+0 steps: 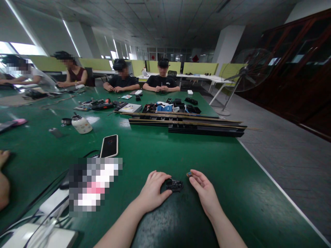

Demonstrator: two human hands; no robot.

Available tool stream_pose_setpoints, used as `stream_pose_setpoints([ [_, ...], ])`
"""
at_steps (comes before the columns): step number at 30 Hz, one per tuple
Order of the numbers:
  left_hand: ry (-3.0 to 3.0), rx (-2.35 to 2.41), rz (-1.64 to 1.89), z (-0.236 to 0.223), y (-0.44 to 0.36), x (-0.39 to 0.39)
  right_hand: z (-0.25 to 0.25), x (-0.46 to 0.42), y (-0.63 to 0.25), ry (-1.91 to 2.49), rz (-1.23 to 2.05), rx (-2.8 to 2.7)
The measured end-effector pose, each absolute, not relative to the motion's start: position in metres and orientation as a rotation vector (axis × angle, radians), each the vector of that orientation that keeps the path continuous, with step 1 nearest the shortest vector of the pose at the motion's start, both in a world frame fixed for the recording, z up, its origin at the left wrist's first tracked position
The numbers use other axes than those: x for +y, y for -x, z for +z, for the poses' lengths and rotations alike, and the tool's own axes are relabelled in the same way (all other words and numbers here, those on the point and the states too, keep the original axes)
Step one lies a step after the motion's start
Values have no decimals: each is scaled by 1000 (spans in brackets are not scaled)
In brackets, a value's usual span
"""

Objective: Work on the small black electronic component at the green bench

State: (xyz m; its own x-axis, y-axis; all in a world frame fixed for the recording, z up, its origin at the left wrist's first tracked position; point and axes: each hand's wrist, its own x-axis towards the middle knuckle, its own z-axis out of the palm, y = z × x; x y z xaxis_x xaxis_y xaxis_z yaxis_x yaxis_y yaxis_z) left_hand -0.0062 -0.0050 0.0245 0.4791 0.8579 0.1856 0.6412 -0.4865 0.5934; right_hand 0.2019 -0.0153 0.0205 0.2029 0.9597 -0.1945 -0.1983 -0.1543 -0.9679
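Note:
My left hand [154,190] rests on the green table [144,151], thumb and fingers curled around the left end of a small black device part [174,185] that lies on the tabletop. Fine detail on its upper face is too small to make out. To the right of it, my right hand [204,191] pinches a small brownish piece with a bluish side [190,174] between thumb and fingers. A short gap separates this piece from the black part.
Long black rails [207,129] with thin brass-coloured rods lie across the table ahead. A phone [109,146], a white jar [81,124] and a cabled power strip [54,203] are on the left. Tools and parts lie behind the rails. Several people sit around; a standing fan [243,71] is at right.

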Motion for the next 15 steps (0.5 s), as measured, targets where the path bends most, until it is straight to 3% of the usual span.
stream_pose_setpoints([
  [15,-2268,1253,659,23,6,-5,11,-17,-200,1359,1138,-1158],
])
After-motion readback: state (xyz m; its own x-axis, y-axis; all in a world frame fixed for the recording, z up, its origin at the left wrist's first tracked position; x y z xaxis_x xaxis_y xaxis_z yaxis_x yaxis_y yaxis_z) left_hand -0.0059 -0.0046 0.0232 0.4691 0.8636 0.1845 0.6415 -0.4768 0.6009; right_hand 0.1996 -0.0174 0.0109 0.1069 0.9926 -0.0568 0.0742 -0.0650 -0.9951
